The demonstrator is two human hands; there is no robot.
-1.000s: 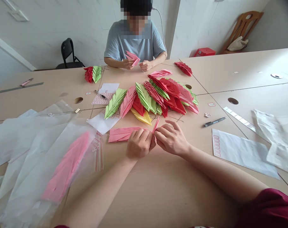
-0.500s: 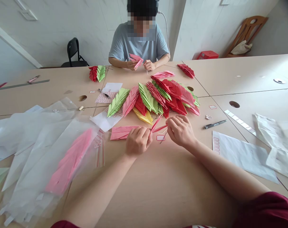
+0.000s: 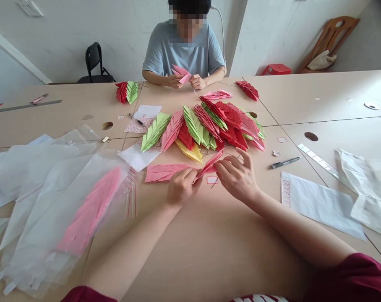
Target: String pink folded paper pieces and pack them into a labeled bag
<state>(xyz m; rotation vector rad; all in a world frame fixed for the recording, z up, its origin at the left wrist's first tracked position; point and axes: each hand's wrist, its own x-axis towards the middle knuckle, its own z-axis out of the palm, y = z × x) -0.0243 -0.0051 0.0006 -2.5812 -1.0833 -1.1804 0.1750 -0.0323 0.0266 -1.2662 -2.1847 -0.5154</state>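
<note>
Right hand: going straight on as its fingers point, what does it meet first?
The right hand probably meets the pink paper strip the left hand pinches, just ahead; the paper pile lies beyond, depth unclear.

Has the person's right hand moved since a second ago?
Yes. The right hand has shifted toward the person's right, closer to the black pen on the table, and no longer covers the small red-outlined label.

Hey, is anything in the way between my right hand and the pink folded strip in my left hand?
Nothing visible stands in the way. The pink folded paper strip runs from your left hand to your right hand, and its fingers appear to meet it. A small red-outlined label lies flat on the table below.
</note>
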